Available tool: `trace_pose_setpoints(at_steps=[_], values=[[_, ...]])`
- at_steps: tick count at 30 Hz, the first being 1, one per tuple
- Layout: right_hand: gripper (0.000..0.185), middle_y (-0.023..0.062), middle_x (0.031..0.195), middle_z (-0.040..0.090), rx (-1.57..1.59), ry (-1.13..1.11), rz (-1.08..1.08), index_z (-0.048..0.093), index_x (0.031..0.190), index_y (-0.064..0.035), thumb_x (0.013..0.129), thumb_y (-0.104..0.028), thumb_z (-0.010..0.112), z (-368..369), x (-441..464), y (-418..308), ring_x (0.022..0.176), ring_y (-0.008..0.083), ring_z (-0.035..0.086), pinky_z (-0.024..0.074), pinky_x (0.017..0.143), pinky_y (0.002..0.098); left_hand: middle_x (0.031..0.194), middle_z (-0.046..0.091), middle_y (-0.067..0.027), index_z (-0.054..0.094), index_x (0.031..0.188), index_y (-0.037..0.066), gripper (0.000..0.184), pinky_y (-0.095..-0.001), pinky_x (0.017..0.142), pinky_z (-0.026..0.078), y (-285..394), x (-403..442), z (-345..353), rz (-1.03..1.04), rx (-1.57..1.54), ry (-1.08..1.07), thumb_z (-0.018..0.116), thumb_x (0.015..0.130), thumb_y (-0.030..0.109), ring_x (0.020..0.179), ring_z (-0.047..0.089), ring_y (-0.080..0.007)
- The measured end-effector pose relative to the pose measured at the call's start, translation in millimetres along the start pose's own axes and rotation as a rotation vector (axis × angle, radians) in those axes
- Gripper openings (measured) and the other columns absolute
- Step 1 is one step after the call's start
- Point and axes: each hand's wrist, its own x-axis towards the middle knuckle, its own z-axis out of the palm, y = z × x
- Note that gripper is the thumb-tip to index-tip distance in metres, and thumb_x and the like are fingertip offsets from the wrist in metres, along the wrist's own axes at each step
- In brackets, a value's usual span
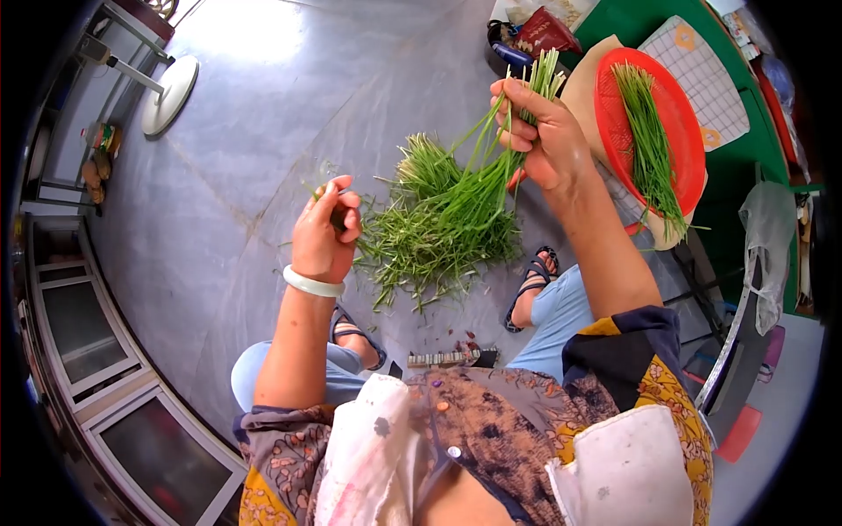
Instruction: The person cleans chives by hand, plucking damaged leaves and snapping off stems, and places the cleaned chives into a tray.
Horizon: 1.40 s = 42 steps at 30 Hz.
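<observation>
My right hand [539,131] is closed round a bunch of long green stalks [491,188], their pale ends up and the green leaves hanging down to the left. My left hand [329,228], with a pale bangle at the wrist, is raised left of the pile, fingers curled; a few thin green bits show at its fingertips. Between and below the hands a loose heap of cut or picked greens [430,245] lies on the grey floor, with a bundle of stalks at its top. At the right, a red basket [697,131] holds more long green stalks.
A white round stand base [171,95] is on the floor at the upper left. Glass-door cabinets [162,447] line the left side. Behind the basket are a green table [763,131] and a checked cloth [693,61]. My sandalled feet flank the heap.
</observation>
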Motion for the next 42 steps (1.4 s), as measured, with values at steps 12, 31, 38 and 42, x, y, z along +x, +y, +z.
trace_pose_setpoints(at_steps=[12,31,38,42], values=[[0.019,-0.0012,0.075,0.055,-0.122,-0.142,0.152,0.066,0.095,0.0010,0.090,-0.017,0.060,15,-1,24,0.049,0.0024,0.031,0.0227,0.044,0.0197,0.126,0.055,-0.0197,0.040,0.136,-0.001,0.047,-0.0398,0.091,0.050,4,-11,8,-0.198,-0.294,-0.287,0.033,0.099,0.027,0.106,0.060,-0.0271],[0.019,-0.0016,0.071,0.057,-0.339,-0.355,0.408,0.066,0.093,-0.0019,0.090,-0.019,0.060,37,-27,53,0.050,0.0016,0.039,0.0291,0.044,0.0195,0.130,0.049,-0.0229,0.039,0.133,-0.002,0.067,-0.0557,0.102,0.039,-6,-17,20,-0.270,-0.307,-0.154,0.033,0.097,0.053,0.121,0.048,-0.0361],[0.026,0.0009,0.080,0.064,-0.709,-0.566,0.162,0.066,0.102,0.0016,0.089,-0.020,0.059,39,-34,74,0.072,0.0055,0.056,0.0419,0.060,0.0221,0.129,0.050,-0.0227,0.038,0.133,-0.005,0.051,-0.0528,0.100,0.042,-10,-14,13,-0.238,-0.217,-0.237,0.040,0.094,0.027,0.118,0.051,-0.0341],[0.022,0.0018,0.077,0.064,-0.873,-0.383,0.027,0.066,0.096,0.0026,0.090,-0.016,0.058,36,-33,73,0.073,0.0048,0.053,0.0429,0.064,0.0237,0.128,0.051,-0.0219,0.039,0.132,-0.006,0.044,-0.0483,0.097,0.046,-14,-15,9,-0.234,-0.069,-0.248,0.038,0.094,0.014,0.118,0.052,-0.0329]])
